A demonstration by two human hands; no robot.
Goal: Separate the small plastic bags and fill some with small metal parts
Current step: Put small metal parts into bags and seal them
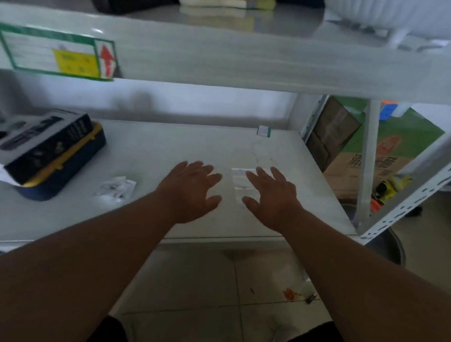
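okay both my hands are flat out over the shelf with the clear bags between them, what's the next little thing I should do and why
Probably lower your right hand and pinch the top clear bag off the stack. Both hands are open and hold nothing, the left hand beside it, so no bag is separated yet.

White shelf (167,145) carries things. Left end: black box (39,141) stacked on blue-yellow case (67,170), case lying flat on shelf. Near front, just right of case: crumpled clear bag (116,187). Right of centre: flat clear bags (238,182), laid on surface. Back right corner: small green-edged tag (263,131). Surface blurred; bag contents unreadable.
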